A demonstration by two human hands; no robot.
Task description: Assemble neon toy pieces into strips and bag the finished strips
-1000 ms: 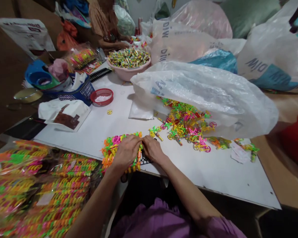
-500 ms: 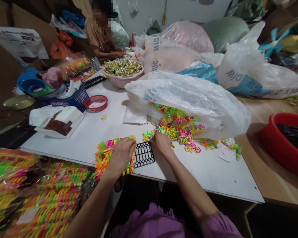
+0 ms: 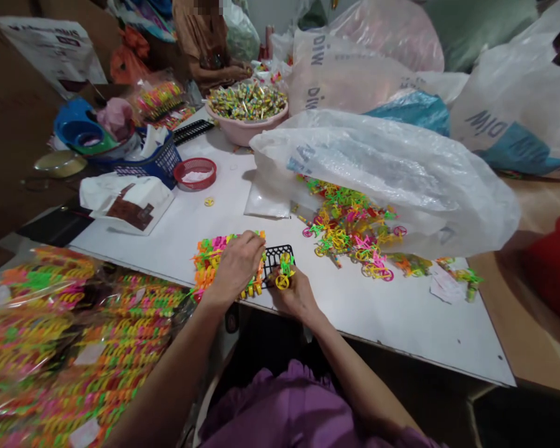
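A black plastic grid rack (image 3: 280, 250) lies near the table's front edge. Its left part is filled with bright small plastic toys (image 3: 205, 264) in packed rows. Over their right end rests my left hand (image 3: 240, 264), fingers curled together; what they grip is hidden. My right hand (image 3: 301, 294) is closed on a green and yellow plastic toy (image 3: 284, 274) with a spoked wheel, held at the rack's bare right part. To the right, a loose pile of similar toys (image 3: 350, 224) spills from a clear plastic bag (image 3: 392, 168).
Bagged toys (image 3: 98, 348) fill the lower left. A white pouch (image 3: 130, 205), a red basket (image 3: 200, 174) and a blue basket (image 3: 161, 158) stand at the left. Behind are a pink basin (image 3: 247, 127) of small pieces and a seated person (image 3: 205, 43). A red tub (image 3: 557, 267) is at right.
My right hand has moved from the pile's edge back toward me to the rack, now with a green and yellow toy showing in it. My left hand stays over the filled rows. The view has shifted.
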